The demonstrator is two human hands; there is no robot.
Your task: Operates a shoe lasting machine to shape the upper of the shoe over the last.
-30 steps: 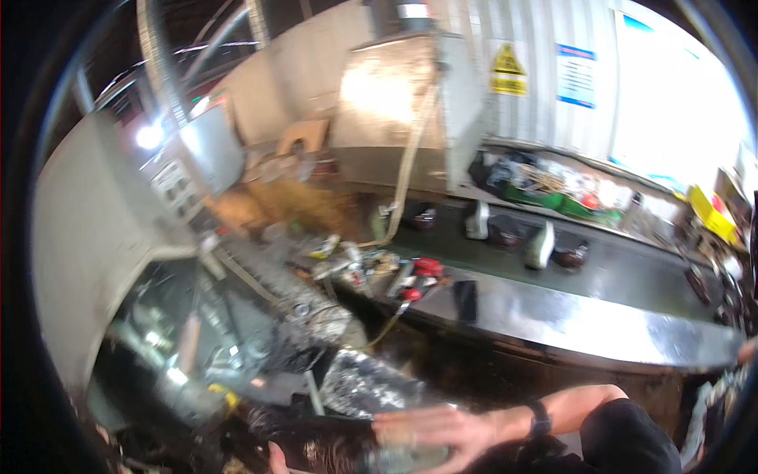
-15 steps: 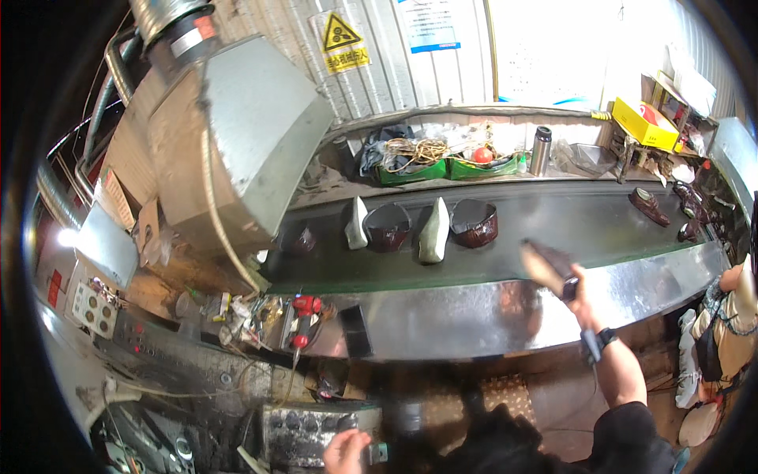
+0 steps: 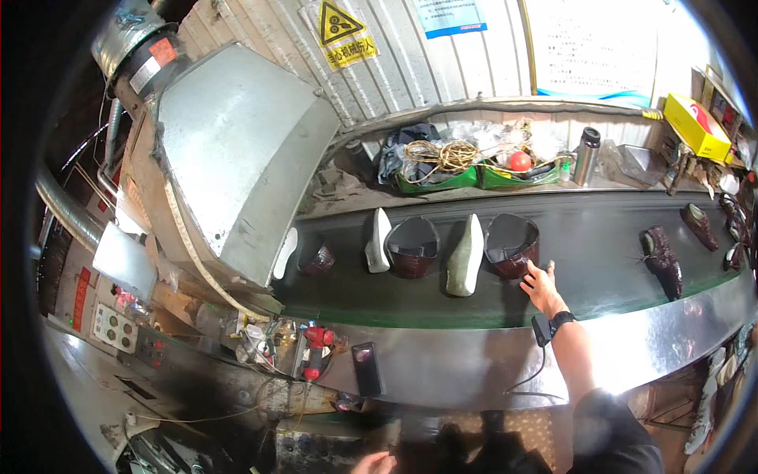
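My right hand (image 3: 543,288) reaches over the dark conveyor belt (image 3: 584,237), fingers apart, at the lower right side of a dark red boot upper (image 3: 517,263) with a wide open top. The fingertips seem to touch it; I see no grip. Left of it lies a pale shoe sole (image 3: 466,257), then another boot upper (image 3: 414,265) and another sole (image 3: 378,241). My left hand (image 3: 376,464) shows only in part at the lower edge, its fingers mostly cut off. A dark brown shoe (image 3: 662,262) lies on the belt to the right.
A metal hood (image 3: 237,150) covers the belt's left end, with another sole (image 3: 285,253) beside it. A red power tool (image 3: 318,351) and a phone (image 3: 367,369) rest on the near metal ledge (image 3: 458,359). Green bins (image 3: 517,178) and a steel flask (image 3: 586,156) stand behind.
The brown shoe that my right hand held now lies on the belt at the right. That hand has moved to the boot upper. My left hand sits lower, and the whole view has shifted.
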